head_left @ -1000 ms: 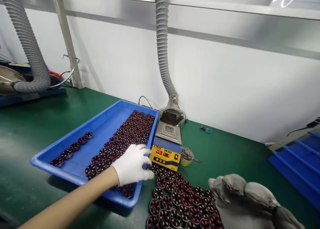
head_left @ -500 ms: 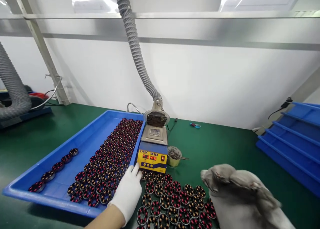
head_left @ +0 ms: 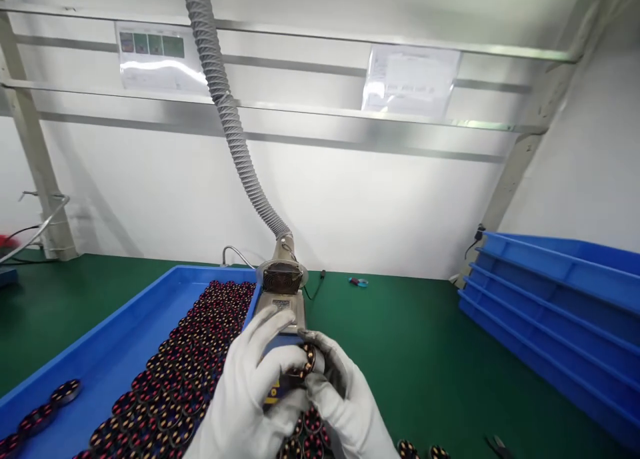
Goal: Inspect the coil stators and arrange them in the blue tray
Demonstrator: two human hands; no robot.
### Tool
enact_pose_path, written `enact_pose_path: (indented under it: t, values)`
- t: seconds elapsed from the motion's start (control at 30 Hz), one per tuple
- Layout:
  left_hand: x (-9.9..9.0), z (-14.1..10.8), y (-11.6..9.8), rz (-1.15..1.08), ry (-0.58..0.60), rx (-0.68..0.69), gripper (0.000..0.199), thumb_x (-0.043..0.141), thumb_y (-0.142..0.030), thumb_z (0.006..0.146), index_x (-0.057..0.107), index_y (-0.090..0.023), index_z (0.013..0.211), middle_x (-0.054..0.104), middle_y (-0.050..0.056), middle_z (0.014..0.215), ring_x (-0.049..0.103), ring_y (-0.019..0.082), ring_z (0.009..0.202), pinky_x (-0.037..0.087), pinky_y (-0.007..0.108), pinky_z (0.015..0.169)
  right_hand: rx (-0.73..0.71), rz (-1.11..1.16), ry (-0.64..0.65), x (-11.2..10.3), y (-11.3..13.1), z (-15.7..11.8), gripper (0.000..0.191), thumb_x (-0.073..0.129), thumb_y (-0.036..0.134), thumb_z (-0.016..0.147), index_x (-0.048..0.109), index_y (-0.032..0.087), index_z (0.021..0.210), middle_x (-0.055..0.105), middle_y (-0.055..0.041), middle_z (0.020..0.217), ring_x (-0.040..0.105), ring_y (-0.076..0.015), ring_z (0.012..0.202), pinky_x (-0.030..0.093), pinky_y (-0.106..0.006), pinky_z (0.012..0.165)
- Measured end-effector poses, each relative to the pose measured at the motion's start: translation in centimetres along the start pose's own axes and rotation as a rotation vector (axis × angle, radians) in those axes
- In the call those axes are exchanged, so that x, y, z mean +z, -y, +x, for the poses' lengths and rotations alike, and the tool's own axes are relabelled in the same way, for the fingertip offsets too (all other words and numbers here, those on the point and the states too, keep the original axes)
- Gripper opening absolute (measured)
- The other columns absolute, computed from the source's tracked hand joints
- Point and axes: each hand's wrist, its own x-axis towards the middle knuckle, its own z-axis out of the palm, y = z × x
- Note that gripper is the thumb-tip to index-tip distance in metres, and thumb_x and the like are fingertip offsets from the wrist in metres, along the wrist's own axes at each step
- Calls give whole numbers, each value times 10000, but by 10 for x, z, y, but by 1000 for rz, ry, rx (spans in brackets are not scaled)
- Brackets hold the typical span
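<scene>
Ring (head_left: 310, 359) is at the lower centre of the frame, held up between the left hand (head_left: 240, 385) and the right hand (head_left: 350, 399), with thumb and fingers of both grasping it. To handle it well, pressure should probably stay light and on the rim, with any turning done by the fingertips. The machine (head_left: 294, 307) stands close beyond, so knuckles are best kept off its top.

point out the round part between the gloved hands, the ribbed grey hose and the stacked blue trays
round part (head_left: 310, 359): head view, on its visible dotted face
ribbed grey hose (head_left: 230, 115): head view, midway along it
stacked blue trays (head_left: 550, 317): head view, on an outer side wall
</scene>
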Motion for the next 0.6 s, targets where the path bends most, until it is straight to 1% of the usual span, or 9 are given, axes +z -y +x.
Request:
enact_pose_path:
  t: [0.07,0.13,0.2,0.33,0.4,0.47,0.5,0.57,0.6]
  values:
    - [13,-2,-2,26,-87,-21,311,494,-177,798,454,-232,1102,438,113,1299,374,235,1247,454,420,936,-50,66,-120,3,-3,0,359,740,434,650,660,261,954,705,-52,1020,642,-230,964,479,-373,908]
    - [22,-7,-2,65,-149,11,322,509,-221,812,460,-206,1129,495,122,1244,419,240,1206,454,410,922,-70,41,-172,5,-3,-1,335,755,446,623,677,245,879,716,-59,950,652,-230,912,502,-356,858]
    - [23,-12,1,78,-165,59,296,527,-276,826,481,-209,1110,564,110,1176,446,236,1185,465,391,905,-76,-31,-202,6,0,-3,275,756,434,626,692,234,804,720,-53,856,658,-212,828,521,-317,778]
    - [14,-10,2,14,-169,109,187,482,-354,875,498,-232,1016,677,68,1030,527,197,1119,510,332,864,-111,-157,-231,3,4,-6,167,746,381,654,707,222,684,705,-38,754,643,-179,725,513,-273,699]
    - [8,-5,1,14,-176,150,176,446,-385,894,518,-244,969,704,41,978,567,198,1072,529,325,825,-144,-167,-217,-2,5,-6,145,749,354,658,703,226,609,698,-33,709,639,-170,697,513,-263,673]
    - [3,-2,0,13,-173,178,180,445,-407,895,537,-256,929,715,16,955,584,202,1048,532,327,813,-146,-76,-208,-9,8,-6,153,774,359,625,700,237,570,691,-28,654,642,-172,652,528,-279,649]
    - [1,-1,0,10,-170,177,178,453,-410,892,543,-259,919,715,11,957,582,203,1050,530,329,816,-141,-2,-219,-12,10,-6,152,786,378,602,707,248,591,696,-27,655,650,-181,652,539,-299,658]
    - [-2,-2,1,7,-179,161,171,470,-408,882,547,-259,915,710,12,970,565,207,1070,525,336,823,-137,123,-268,-17,13,-7,176,797,414,572,717,278,650,716,-17,701,670,-192,700,550,-333,715]
    - [-3,-4,3,12,-183,150,160,480,-396,877,549,-258,919,705,18,983,552,209,1085,524,338,820,-131,136,-291,-18,13,-8,186,795,422,571,716,294,679,724,-6,738,675,-188,727,547,-332,741]
